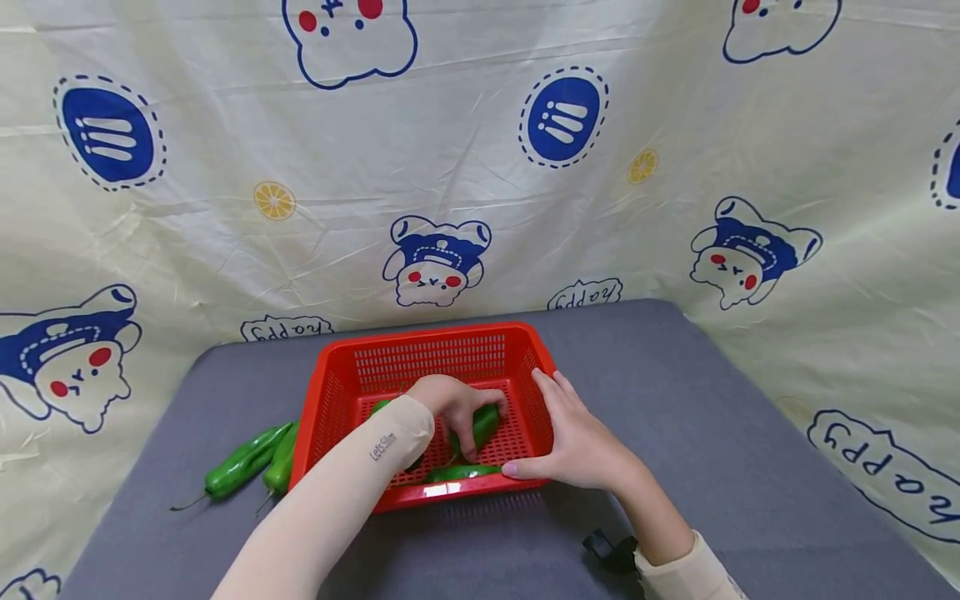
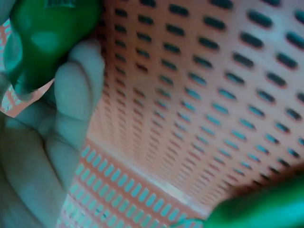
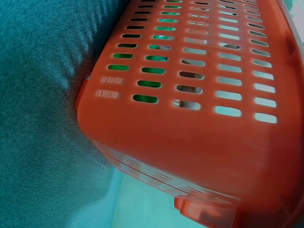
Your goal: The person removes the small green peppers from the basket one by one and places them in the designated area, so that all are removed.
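Note:
In the head view my left hand (image 1: 459, 410) reaches down into a red plastic basket (image 1: 431, 337) and grips a green pepper (image 1: 486, 425) between thumb and fingers. The left wrist view shows that pepper (image 2: 52, 38) close up against the fingers. A long green pepper (image 1: 463, 472) lies along the basket's front wall. Another green pepper (image 1: 380, 406) is mostly hidden behind my left forearm. My right hand (image 1: 581, 437) rests on the basket's front right corner, fingers extended along the right rim and thumb on the front rim. Its fingers are out of sight in the right wrist view.
Two green peppers (image 1: 242, 464) with stems lie on the grey tablecloth (image 1: 622, 367), left of the basket. A small black object (image 1: 611, 550) is by my right wrist. Behind the table hangs a pale printed curtain (image 1: 465, 125).

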`<state>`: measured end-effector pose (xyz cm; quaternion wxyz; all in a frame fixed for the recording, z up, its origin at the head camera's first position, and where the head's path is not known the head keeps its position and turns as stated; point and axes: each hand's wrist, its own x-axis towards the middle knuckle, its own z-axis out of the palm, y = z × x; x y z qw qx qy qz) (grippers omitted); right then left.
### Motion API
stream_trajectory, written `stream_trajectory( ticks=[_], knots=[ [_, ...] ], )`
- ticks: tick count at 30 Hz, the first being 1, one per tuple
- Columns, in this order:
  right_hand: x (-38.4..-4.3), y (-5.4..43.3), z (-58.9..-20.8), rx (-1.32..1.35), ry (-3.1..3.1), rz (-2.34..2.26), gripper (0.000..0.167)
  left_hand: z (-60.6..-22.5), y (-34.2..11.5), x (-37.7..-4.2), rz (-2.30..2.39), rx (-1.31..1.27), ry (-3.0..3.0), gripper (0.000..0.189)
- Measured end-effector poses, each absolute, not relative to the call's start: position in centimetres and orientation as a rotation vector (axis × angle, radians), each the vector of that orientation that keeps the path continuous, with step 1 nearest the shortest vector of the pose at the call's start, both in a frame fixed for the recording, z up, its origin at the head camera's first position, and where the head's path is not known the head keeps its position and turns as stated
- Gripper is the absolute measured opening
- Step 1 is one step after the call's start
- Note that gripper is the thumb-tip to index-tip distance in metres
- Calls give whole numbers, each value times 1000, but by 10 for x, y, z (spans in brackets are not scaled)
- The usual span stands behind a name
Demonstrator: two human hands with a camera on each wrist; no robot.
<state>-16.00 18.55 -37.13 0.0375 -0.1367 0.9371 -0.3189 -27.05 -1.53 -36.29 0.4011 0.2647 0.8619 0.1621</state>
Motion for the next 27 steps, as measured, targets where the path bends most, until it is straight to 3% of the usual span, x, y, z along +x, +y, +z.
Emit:
stream_trajectory(
  ticks=[11, 27],
  knots=[
    [-160, 185, -372, -434, 2890, -957, 126, -330, -55, -276, 623, 803, 2284, 80],
    [-160, 184, -374, -435, 2900, -952, 127, -285, -109, -248, 1051, 861, 2256, 90]
  ],
)
